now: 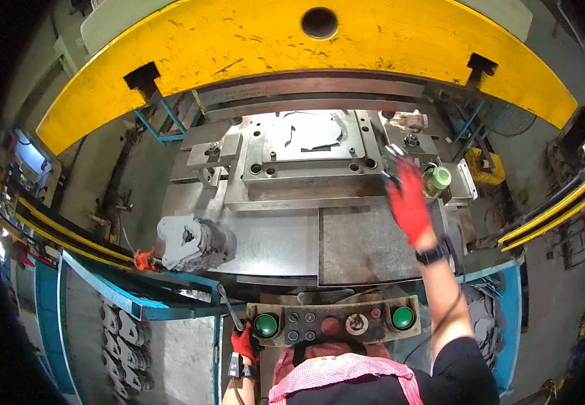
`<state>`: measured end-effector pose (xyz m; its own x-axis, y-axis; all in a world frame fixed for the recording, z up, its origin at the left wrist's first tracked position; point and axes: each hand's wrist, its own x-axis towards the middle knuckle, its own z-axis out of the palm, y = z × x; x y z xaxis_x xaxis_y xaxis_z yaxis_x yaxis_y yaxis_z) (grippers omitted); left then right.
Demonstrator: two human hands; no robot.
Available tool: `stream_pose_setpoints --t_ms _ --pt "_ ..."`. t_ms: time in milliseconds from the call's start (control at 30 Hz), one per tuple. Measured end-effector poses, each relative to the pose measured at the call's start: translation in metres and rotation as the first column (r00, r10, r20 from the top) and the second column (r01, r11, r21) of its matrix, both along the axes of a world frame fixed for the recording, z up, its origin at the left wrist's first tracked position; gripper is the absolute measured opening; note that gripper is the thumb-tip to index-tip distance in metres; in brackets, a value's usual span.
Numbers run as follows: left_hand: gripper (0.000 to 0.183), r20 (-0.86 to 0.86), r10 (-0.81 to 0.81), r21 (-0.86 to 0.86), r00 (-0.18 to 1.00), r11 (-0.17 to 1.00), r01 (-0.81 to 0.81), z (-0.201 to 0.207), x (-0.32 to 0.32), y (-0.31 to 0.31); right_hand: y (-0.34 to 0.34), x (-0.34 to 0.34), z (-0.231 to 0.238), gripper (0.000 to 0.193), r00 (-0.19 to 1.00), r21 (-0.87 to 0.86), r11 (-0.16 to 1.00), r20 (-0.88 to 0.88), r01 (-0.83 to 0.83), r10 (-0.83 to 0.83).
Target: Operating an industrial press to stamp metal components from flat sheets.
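Observation:
My right hand (407, 196), in a red glove with dark fingers, reaches forward over the front right of the metal die (302, 192). Its fingers look stretched out and apart, somewhat blurred, and I make out nothing held. Just right of it stands a container with a pale green lid (441, 177). Low beside the control panel, my left hand (244, 343), also red-gloved, is closed around a slim grey metal rod-like tool (230, 307) pointing up and forward. A flat, irregular sheet-metal piece (313, 131) lies on the die's bright upper plate.
The yellow press beam (252, 40) spans above the die. A stack of cut metal pieces (186, 239) stands at the left of the bed. Closer in is a control panel (329, 326) with green buttons. Blue-framed bins (49, 324) with more pieces flank me.

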<state>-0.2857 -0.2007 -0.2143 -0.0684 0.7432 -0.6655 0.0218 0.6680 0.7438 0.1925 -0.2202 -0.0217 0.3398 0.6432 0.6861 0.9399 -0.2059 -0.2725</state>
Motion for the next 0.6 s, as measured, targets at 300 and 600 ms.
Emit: stream_pose_setpoints --t_ms 300,600 --pt "0.022 -0.076 0.147 -0.045 0.986 0.988 -0.15 0.027 -0.016 -0.029 0.236 -0.011 0.013 0.06 0.999 -0.722 0.692 -0.038 -0.021 -0.009" --pt "0.024 -0.014 0.2 0.026 0.98 0.98 -0.199 -0.005 -0.034 -0.034 0.166 0.028 0.002 0.032 0.831 0.131 0.93 -0.419 -0.343 0.365"
